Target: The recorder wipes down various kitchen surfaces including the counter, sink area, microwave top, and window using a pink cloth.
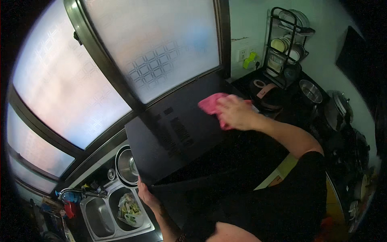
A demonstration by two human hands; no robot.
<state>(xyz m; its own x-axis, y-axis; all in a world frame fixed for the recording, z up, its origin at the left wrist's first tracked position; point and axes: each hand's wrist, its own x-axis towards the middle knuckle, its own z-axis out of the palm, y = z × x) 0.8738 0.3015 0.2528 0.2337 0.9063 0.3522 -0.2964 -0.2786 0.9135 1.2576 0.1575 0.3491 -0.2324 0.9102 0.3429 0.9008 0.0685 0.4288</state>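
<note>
A large dark rectangular panel [169, 133], apparently part of a kitchen appliance, lies tilted in front of me below the frosted window. Small dark slots or markings show on its face. My right hand [234, 113] presses a pink cloth [211, 103] on the panel's upper right part, fingers over the cloth. With my left hand [146, 193] I grip the panel's lower left edge, near the sink; most of those fingers are hidden behind it. The panel's lower side merges with dark shadow and my black sleeve.
A double steel sink [99, 216] holds a bag of vegetables [130, 210], with a steel pot [127, 166] behind. At right stand a dish rack [284, 45], a dark rice cooker [267, 96], a steel bowl [310, 91] and a lidded pot [337, 110]. Window frames [102, 54] rise at left.
</note>
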